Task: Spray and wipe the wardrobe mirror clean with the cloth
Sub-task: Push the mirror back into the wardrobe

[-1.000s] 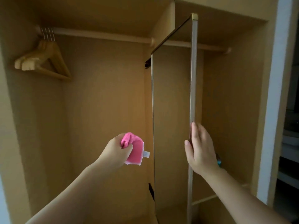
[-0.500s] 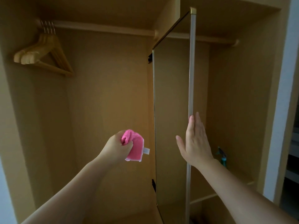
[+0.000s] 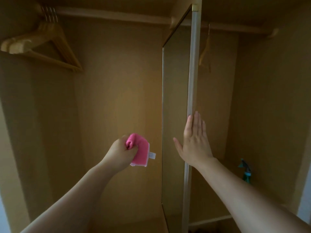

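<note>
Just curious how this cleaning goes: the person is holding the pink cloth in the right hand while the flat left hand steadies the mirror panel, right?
Not quite. The head view shows the pink cloth bunched in the left hand; the flat right hand is at the mirror panel edge.

A crumpled pink cloth (image 3: 140,150) sits left of the upright, edge-on mirror (image 3: 175,115); a teal spray bottle (image 3: 245,171), seemingly, stands far right.
</note>
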Motion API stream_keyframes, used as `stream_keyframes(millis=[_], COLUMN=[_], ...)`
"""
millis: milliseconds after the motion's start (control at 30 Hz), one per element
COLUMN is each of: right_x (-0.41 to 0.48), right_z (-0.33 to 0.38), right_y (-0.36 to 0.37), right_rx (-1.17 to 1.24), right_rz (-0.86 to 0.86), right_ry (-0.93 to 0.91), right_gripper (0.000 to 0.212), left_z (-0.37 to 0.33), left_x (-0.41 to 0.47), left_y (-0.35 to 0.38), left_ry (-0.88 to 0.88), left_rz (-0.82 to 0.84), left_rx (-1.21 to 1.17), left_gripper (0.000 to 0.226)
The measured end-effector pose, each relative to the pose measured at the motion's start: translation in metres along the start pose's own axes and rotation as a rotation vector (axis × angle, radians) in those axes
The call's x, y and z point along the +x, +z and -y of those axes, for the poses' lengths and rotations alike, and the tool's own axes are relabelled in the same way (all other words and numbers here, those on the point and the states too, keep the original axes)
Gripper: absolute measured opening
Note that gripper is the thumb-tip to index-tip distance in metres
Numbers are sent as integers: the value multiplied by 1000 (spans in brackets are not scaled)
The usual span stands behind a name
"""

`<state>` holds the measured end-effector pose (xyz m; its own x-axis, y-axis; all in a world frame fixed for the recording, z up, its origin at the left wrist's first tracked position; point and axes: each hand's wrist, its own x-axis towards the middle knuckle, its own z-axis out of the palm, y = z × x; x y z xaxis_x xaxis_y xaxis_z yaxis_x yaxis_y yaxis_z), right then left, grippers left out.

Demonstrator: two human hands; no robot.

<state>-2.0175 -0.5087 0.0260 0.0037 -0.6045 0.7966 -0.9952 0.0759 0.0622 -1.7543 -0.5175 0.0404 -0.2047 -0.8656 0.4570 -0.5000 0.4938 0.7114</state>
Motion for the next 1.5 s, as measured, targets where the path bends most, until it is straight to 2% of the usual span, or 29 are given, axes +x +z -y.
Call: stream_keyframes(millis=[300, 467, 800, 933, 1100, 1167, 1300, 1500], right_x=[22, 30, 28, 19, -11, -32, -76, -108], right_z=[9, 12, 11, 7, -3, -15, -48, -116], right_y=[20, 29, 14, -4, -36, -47, -65, -71], right_rx=[-27, -11, -40, -71, -9, 18, 18, 26], right_rz=[99, 99, 190, 206, 235, 286, 340, 366], right_ry=[47, 70, 71, 47, -12, 20, 100, 220], right_gripper=[99, 103, 104, 97, 80, 73, 63, 59], left_z=[10, 17, 15, 9, 5, 1, -7, -38], left_x=[11, 12, 1, -10, -26, -32, -46, -61], left_y=[5, 6, 7, 5, 7, 14, 46, 121], left_ry=[-22, -27, -32, -12, 24, 40, 54, 91], left_rz=[19, 30, 62, 63, 89, 107, 198, 330], left_rx=[0, 4, -1, -15, -32, -61, -128, -198], left_gripper=[22, 23, 19, 30, 24, 26, 16, 19])
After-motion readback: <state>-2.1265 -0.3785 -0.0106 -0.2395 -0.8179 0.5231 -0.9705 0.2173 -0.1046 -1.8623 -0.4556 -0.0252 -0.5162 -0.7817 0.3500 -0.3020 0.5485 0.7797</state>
